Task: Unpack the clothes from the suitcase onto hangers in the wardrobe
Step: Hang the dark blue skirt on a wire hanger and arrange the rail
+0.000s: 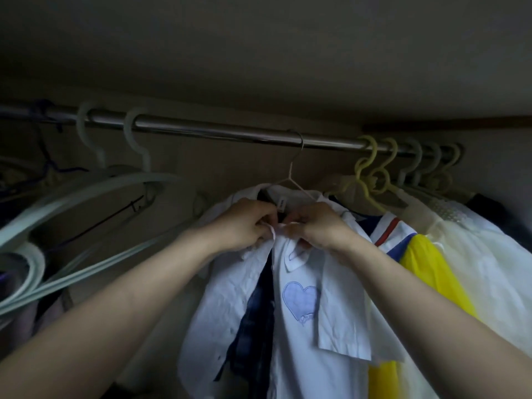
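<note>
A white shirt [290, 326] with a pale blue heart on its chest hangs on a thin wire hanger [293, 171] hooked over the metal wardrobe rail [218, 133]. A dark blue checked garment shows inside its open front. My left hand [244, 223] pinches the left edge of the shirt's front just under the collar. My right hand [316, 226] pinches the right edge at the same height. The two hands almost touch at the neck opening. The suitcase is out of view.
Several empty pale green hangers [86, 194] hang tilted at the left of the rail. To the right hang a yellow garment [431, 272], a white one with red and blue stripes, and sheer cream clothes on yellow and pale hangers [371, 171]. The wardrobe top is close above.
</note>
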### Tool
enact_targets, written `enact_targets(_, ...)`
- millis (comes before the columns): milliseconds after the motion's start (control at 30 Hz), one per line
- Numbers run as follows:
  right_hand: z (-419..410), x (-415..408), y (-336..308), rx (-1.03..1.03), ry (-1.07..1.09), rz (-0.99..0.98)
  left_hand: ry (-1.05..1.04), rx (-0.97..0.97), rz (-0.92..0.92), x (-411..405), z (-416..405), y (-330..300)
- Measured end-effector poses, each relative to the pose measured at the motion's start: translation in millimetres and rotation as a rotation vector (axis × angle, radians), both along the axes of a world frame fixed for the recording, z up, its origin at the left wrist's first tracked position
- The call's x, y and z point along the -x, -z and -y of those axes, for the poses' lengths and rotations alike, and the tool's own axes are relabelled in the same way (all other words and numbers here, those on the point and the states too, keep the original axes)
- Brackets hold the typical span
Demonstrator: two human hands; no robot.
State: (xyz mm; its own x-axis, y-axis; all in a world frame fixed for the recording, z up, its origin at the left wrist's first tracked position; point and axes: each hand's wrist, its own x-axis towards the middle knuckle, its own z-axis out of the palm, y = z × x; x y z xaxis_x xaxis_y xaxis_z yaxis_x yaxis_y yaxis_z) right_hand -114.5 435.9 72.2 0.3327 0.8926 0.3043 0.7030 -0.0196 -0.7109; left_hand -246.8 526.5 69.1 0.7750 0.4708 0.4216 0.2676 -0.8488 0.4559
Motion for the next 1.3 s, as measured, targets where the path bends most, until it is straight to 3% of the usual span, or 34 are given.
enact_targets(300,-6,7,13,-0.182,-0.002,-0.211,-0.114,0.133,0.209,-7,-2,10)
enact_targets(567,-14,6,28,-0.328,0.040,0.023,-0.150,0.098,0.193,-10,3,9)
enact_targets(767,-12,9,33,-0.414,-0.002,0.032,-0.160,0.166,0.161,-7,2,8)
enact_targets(900,-12,7,37,-0.461,-0.033,-0.023,-0.151,0.283,0.196,-6,0,10)
enact_targets(1200,-13,1,38,-0.514,-0.093,-0.285,-0.147,0.232,0.356,-14,13,12)
enact_targets(1300,-11,1,37,-0.498,-0.138,-0.294,-0.101,0.316,0.407,-12,13,15)
